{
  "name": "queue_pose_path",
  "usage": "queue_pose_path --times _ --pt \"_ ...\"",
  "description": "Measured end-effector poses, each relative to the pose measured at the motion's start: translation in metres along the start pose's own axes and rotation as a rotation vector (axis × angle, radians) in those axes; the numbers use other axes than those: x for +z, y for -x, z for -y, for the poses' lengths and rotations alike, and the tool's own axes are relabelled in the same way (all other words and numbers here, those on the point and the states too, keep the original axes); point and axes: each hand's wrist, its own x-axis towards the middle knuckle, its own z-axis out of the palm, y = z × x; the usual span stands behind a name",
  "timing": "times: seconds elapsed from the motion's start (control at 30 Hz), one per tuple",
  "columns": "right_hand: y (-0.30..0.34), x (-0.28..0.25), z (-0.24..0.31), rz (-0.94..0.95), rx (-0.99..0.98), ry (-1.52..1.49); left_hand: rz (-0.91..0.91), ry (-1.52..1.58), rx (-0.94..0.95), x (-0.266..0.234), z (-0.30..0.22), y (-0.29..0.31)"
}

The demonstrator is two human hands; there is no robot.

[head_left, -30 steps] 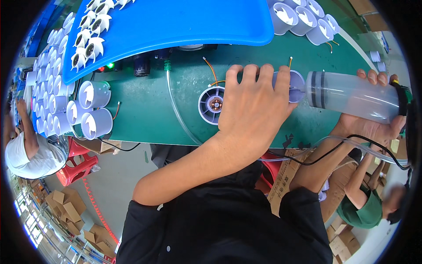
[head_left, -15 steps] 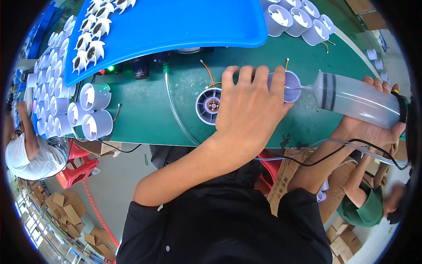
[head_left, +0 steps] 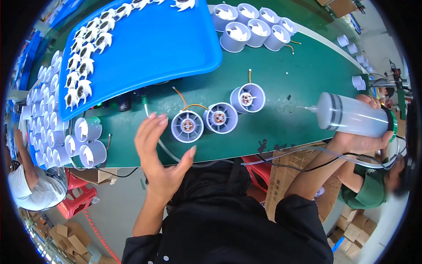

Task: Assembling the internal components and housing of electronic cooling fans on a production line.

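My right hand [head_left: 351, 141] is wrapped round a large clear syringe [head_left: 356, 115] with a dark-ringed plunger and a thin needle pointing left. Tubing and a black cable trail from its rear end. On the green table, three pale-lilac fan housings stand with copper motor windings showing inside: a left one [head_left: 175, 132], a middle one [head_left: 227, 128] and a right one [head_left: 260, 105]. Thin coloured leads stick out from them. Just left of the left housing hovers my left hand [head_left: 158, 152], fingers and thumb spread, holding nothing.
A blue tray [head_left: 154, 53] with several white fan impellers [head_left: 103, 40] lies across the back left. Housings with impellers fitted stand behind it [head_left: 235, 37] and crowd the left end [head_left: 91, 130]. A clear hose [head_left: 165, 152] crosses the table. Other people sit at both sides.
My left hand has come off the housings and moved left, its fingers opening out. The syringe needle is now away from the right housing. The view has shifted, showing more of the tray.
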Motion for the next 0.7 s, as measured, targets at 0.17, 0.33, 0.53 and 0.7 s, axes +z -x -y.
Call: queue_pose_path --times 0.17,0.33,0.53,0.7 --pt "0.012 0.016 -0.036 0.062 0.124 -0.054 0.113 -0.046 -0.100 0.012 0.000 -0.003" --pt "0.045 0.047 -0.092 0.225 0.229 -0.112 0.145 -0.091 -0.114 0.021 -0.001 -0.008" --pt "0.052 0.053 -0.100 0.181 0.176 0.066 0.098 -0.125 -0.106 0.021 0.004 -0.005" --pt "0.051 0.052 -0.101 0.217 0.197 0.061 0.097 -0.107 -0.119 0.022 0.004 -0.005"
